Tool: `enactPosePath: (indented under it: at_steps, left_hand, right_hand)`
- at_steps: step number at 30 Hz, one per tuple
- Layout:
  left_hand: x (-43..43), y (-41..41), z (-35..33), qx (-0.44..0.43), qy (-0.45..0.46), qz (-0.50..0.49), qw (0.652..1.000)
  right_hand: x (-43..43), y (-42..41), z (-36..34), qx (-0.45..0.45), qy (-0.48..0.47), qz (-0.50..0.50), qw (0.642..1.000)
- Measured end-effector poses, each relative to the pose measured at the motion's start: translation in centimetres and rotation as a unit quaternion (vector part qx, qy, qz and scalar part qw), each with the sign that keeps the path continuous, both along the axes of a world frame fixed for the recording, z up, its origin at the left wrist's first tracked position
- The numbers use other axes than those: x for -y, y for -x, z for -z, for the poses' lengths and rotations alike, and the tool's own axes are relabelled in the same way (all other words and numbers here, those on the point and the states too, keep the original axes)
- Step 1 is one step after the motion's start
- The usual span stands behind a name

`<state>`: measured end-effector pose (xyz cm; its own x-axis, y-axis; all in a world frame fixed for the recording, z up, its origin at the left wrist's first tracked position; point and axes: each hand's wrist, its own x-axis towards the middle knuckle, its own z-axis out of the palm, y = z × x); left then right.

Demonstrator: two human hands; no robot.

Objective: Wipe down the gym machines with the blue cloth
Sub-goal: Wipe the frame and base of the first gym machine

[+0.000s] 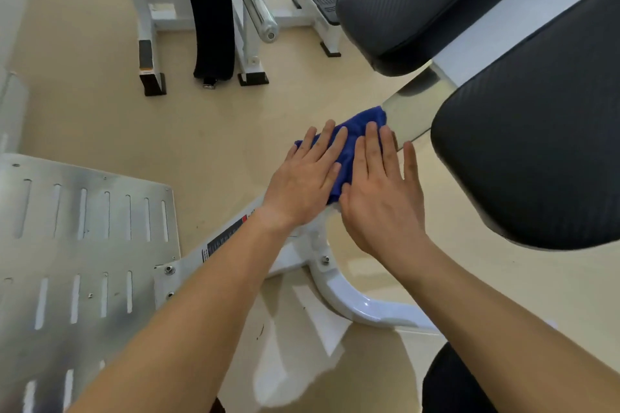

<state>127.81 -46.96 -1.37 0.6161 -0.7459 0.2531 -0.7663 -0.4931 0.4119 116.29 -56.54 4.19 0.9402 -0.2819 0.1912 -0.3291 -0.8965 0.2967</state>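
Left hand [303,183] and right hand [380,191] both lie flat, fingers straight, side by side pressing the blue cloth [352,144] onto the machine's white frame [339,292], cloth poking out past the fingertips.

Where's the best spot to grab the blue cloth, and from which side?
Likely the bunched far end of the blue cloth, exposed beside the steel bar. Come from above: the left hand and right hand lie flat over the rest, pressing it down.
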Motion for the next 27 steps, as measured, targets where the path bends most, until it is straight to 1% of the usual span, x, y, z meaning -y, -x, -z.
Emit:
enactPosePath:
  at_steps: [2, 4, 5, 7, 8, 9, 10, 13, 16, 19, 23, 27]
  left_hand:
    - [-1.1, 1.1, 0.7, 0.029, 0.042, -0.024, 0.998]
    - [-1.6, 2.3, 1.4, 0.028, 0.117, -0.058, 0.991]
    - [-1.4, 2.8, 1.5, -0.008, 0.152, -0.068, 0.986]
    - [-0.7, 3.5, 1.2, -0.144, 0.201, -0.058, 0.967]
    - [-0.2, 3.7, 1.0, -0.189, 0.209, -0.039, 0.959]
    - [0.3, 3.6, 0.9, -0.2, 0.199, -0.021, 0.959]
    - [0.8, 3.3, 0.8, -0.188, 0.175, -0.005, 0.967]
    - [2.0, 1.5, 0.5, -0.114, 0.08, 0.025, 0.99]
    - [3.0, 0.1, 0.0, -0.035, 0.009, 0.044, 0.998]
    - [4.7, -0.4, -1.6, -0.006, 0.007, 0.059, 0.998]
    - [7.3, -0.3, -3.7, 0.033, 0.05, 0.093, 0.994]
    - [5.4, 0.1, -1.9, 0.039, 0.056, 0.124, 0.99]
  right_hand:
    - [-0.5, 0.8, 1.1, -0.015, -0.01, -0.02, 1.0]
    - [-0.7, 1.2, 1.6, -0.021, -0.016, -0.028, 0.999]
    - [-0.7, 1.2, 1.6, -0.015, -0.016, -0.026, 0.999]
    - [-0.9, 1.0, 1.5, 0.003, -0.023, -0.017, 1.0]
    - [-1.0, 1.0, 1.5, 0.014, -0.034, -0.009, 0.999]
    - [-0.9, 1.2, 1.5, 0.027, -0.047, -0.001, 0.999]
    - [-0.8, 1.7, 1.6, 0.038, -0.058, 0.007, 0.998]
    - [-0.6, 4.4, 2.7, 0.057, -0.082, 0.032, 0.995]
    - [-1.6, 6.8, 4.1, 0.042, -0.104, 0.081, 0.99]
    - [-2.4, 7.4, 4.6, 0.036, -0.127, 0.126, 0.983]
    - [-3.0, 7.1, 4.1, 0.056, -0.137, 0.153, 0.977]
    - [-3.9, 6.8, 3.0, 0.054, -0.141, 0.161, 0.975]
